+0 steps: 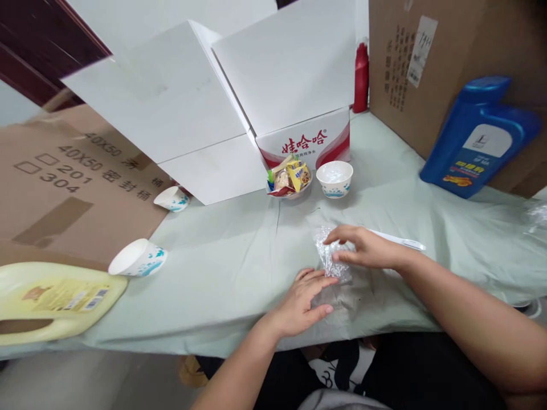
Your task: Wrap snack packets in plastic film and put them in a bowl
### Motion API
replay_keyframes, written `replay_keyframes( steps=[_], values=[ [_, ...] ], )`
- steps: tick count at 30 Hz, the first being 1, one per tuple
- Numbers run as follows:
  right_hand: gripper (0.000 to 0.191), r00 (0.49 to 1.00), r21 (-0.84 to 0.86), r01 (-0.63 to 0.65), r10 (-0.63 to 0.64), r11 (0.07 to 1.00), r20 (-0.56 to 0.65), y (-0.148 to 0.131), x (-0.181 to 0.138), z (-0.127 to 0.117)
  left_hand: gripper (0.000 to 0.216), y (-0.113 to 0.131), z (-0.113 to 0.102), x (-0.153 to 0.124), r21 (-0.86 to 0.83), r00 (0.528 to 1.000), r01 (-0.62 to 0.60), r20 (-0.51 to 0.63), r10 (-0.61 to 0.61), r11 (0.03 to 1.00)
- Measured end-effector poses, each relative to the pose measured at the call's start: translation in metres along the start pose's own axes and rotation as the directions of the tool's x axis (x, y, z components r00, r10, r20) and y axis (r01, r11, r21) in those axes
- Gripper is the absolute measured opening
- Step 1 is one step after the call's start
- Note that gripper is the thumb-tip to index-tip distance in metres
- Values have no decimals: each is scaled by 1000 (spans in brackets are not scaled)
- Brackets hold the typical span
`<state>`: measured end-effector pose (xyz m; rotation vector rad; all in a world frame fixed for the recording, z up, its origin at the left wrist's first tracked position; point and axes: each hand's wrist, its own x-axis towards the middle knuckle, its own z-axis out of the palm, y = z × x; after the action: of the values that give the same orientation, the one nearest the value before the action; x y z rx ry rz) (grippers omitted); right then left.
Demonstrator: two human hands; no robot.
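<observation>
A clear plastic bag [337, 285] lies on the pale green cloth [231, 267] near the front edge. My left hand [305, 302] rests flat on its near end, fingers stretched out and thumb along the bag. My right hand [363, 247] pinches the crumpled far end of the bag [327, 253] between thumb and fingers. A white flat tool [401, 242] lies just behind my right hand.
A bowl of snack packets [290, 179] and an empty paper bowl [334, 178] stand before an open white carton [303, 142]. Two paper bowls [137, 259] [172, 199] lie tipped at left. A yellow jug [51, 299], blue jug [478, 139], red bottle [361, 77], cardboard boxes [427, 62].
</observation>
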<state>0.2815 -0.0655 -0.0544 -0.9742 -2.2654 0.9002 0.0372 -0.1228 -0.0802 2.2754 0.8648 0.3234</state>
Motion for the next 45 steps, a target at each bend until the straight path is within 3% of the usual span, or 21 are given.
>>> replay_keyframes(
  steps=[2,3,5,7,9,10,13,15,17,20,23,27,32,37,40,43,45],
  values=[
    [56,962,-91,93,-66,992,264,-6,-5,-2,48,-3,2,-2,-47,999,-11,-42,9,999],
    [62,942,-153,116,-59,982,332,-9,-6,0,46,-4,3,-2,-84,996,-4,-84,-3,996],
    [64,939,-279,120,-18,953,344,-14,-5,7,38,-7,7,-4,-160,970,19,-237,-57,987],
    [59,952,-370,112,6,922,305,-18,-4,17,30,-10,9,-3,-161,888,21,-451,-92,987],
    [48,964,-437,118,2,892,264,-20,-3,28,24,-12,8,0,-53,793,2,-609,-34,999],
    [41,970,-465,120,-4,877,241,-21,-3,34,23,-13,6,3,8,775,-19,-631,19,1000],
    [27,979,-509,140,-39,849,202,-24,-7,41,28,-18,-2,14,90,854,-118,-500,147,989],
    [29,970,-481,163,-50,861,240,-28,-11,37,30,-21,-5,21,96,910,-127,-386,154,987],
    [28,957,-420,136,-10,897,289,-33,-14,27,29,-23,-4,24,126,933,-102,-332,139,987],
    [25,966,-365,1,93,931,240,-35,-10,12,36,-26,1,24,150,934,-81,-335,127,985],
    [27,980,-369,-165,196,915,46,-26,1,10,56,-28,6,21,125,924,-44,-371,88,991],
    [26,929,-438,-369,334,820,-157,-6,17,24,61,-29,6,21,153,926,-39,-366,93,987],
    [29,898,-538,-436,392,722,-201,7,26,36,48,-28,7,23,207,921,-10,-379,90,978],
    [27,894,-573,-439,400,692,-202,6,27,38,33,-19,9,26,414,889,60,-436,140,908],
    [25,896,-569,-433,403,699,-187,4,28,37,38,-10,5,34,515,924,-3,-327,200,857],
    [24,890,-555,-443,418,704,-181,5,27,34,61,-7,2,44,524,985,11,-150,80,852],
    [25,886,-544,-451,430,707,-176,5,24,29,76,-9,3,50,512,996,61,-90,-17,857]
  ],
)
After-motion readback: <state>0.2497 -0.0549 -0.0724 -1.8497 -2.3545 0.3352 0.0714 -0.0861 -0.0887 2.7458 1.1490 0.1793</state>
